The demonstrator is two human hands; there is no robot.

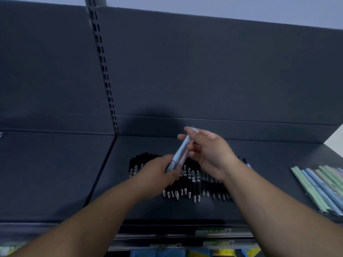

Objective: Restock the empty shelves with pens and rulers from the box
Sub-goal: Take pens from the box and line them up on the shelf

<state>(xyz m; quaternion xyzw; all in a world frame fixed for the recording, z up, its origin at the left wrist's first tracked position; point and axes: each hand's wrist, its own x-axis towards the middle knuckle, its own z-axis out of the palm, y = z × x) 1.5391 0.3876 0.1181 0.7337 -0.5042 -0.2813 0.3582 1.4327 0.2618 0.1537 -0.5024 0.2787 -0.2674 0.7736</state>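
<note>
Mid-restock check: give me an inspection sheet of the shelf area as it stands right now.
Surface: dark shelf, left bay bare.
Job's things: black pens laid in rows at centre; pastel pens, green and blue, at right edge; a few pens in hand, blue and pink, held above the black rows. No rulers or box seen.
Clutter: nothing seen.
Hands: left hand grips the held pens' lower end; right hand pinches their upper end.
Cables: nothing seen.
Surroundings: slotted upright on dark back panel; price-label strip below, blurred.
</note>
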